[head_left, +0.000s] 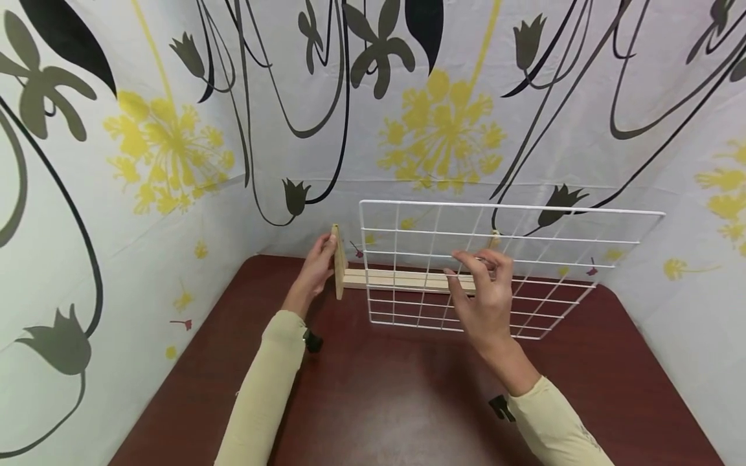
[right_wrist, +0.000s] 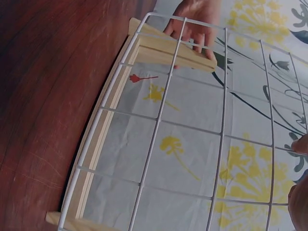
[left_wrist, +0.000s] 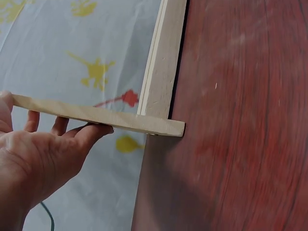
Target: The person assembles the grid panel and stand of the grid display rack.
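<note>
A pale wooden stand has a long crossbar [head_left: 373,278] joining two upright end pieces, the left of which [head_left: 340,262] shows as a flat board [left_wrist: 96,113]. My left hand [head_left: 316,268] grips that left end piece, with its fingers along the board's outer face. In front of the stand a white wire grid [head_left: 437,204] is held up, tilted over the crossbar. My right hand [head_left: 486,301] pinches a wire near the middle of the grid, thumb and fingers curled together. In the right wrist view only part of the right hand [right_wrist: 299,197] shows, at the edge.
A dark red-brown tabletop [head_left: 373,388] lies underneath, with rounded far corners. Patterned white cloth [head_left: 192,259] with grey and yellow flowers hangs at the back and both sides, close behind the stand.
</note>
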Available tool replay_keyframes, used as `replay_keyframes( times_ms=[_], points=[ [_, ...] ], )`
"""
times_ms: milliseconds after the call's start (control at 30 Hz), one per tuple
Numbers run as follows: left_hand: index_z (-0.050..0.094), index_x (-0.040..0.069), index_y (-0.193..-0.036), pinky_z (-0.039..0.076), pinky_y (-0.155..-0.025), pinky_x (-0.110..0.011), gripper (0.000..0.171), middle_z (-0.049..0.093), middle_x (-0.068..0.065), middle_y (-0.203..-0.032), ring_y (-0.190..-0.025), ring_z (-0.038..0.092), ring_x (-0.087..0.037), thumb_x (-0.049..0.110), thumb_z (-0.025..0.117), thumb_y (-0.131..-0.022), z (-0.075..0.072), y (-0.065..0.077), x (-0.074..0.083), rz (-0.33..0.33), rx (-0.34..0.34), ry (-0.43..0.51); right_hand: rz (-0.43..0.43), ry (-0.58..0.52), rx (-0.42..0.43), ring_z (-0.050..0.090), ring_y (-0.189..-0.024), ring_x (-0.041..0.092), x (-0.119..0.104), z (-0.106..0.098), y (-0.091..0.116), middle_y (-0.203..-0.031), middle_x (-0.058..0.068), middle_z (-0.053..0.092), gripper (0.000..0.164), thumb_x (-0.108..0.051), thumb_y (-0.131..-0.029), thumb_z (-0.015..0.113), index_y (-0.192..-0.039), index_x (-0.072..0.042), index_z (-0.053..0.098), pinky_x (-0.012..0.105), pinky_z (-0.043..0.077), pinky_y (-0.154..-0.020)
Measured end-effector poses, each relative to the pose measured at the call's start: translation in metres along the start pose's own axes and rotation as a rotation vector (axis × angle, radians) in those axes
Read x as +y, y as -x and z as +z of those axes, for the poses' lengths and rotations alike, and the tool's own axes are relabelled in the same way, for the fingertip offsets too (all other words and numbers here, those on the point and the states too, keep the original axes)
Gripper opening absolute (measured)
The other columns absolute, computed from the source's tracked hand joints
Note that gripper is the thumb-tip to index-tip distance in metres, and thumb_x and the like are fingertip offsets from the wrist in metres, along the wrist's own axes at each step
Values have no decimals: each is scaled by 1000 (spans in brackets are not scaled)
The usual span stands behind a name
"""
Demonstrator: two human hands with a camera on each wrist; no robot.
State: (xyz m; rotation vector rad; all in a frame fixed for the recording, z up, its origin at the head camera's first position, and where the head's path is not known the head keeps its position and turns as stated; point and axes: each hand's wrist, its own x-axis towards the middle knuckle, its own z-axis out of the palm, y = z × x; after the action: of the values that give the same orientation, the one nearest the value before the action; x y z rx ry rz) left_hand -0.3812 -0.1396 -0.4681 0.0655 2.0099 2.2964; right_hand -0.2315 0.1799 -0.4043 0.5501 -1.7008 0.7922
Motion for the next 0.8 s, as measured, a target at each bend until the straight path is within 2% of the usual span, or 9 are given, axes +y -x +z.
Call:
replay_keyframes(
  times_ms=[100, 200, 267, 433, 500, 800],
  points=[
    [39, 19, -158, 29, -125, -70, 55, 38, -19, -161, -147, 42, -37, 49, 46, -112, 10, -2, -1, 6, 8, -19, 4, 7, -2, 55, -90, 37, 1, 0, 0, -114, 30, 51, 27, -16, -97, 78, -122, -7, 72, 38, 44, -78],
    [40, 19, -157, 29, -124, -71, 54, 41, -19, -160, -145, 44, -36, 48, 46, -112, 17, -3, -3, 9, 15, -21, 2, 20, -8, 55, -88, 37, 2, -1, 0, -114, 30, 50, 27, -21, -100, 75, -123, -8, 71, 38, 43, -76],
    [41, 20, -157, 31, -124, -70, 53, 43, -20, -158, -142, 47, -38, 48, 47, -112, 21, -3, -4, 7, 14, -11, 1, 30, -13, 55, -88, 37, 2, -1, 1, -114, 30, 50, 27, -18, -99, 77, -123, -8, 71, 38, 43, -76],
    [39, 21, -158, 32, -124, -68, 54, 45, -19, -157, -143, 48, -40, 48, 47, -112, 32, -5, -8, 5, -6, 5, 2, 36, -12, 55, -90, 37, 3, -2, 2, -115, 30, 51, 43, 2, -83, 84, -123, -8, 71, 38, 43, -76],
    [38, 19, -159, 31, -124, -69, 54, 45, -19, -157, -146, 47, -40, 46, 46, -113, 35, -5, -9, 10, -21, 11, 2, 41, -8, 55, -89, 36, 3, -2, 2, -114, 29, 51, 47, 4, -80, 85, -123, -8, 71, 38, 42, -75],
    [36, 17, -158, 31, -124, -69, 51, 43, -23, -160, -146, 45, -42, 43, 43, -114, 41, -6, -8, 13, -38, 18, 14, 83, -27, 52, -86, 36, 13, 2, -6, -110, 28, 48, 45, 4, -83, 84, -124, -8, 69, 41, 41, -73]
  ],
)
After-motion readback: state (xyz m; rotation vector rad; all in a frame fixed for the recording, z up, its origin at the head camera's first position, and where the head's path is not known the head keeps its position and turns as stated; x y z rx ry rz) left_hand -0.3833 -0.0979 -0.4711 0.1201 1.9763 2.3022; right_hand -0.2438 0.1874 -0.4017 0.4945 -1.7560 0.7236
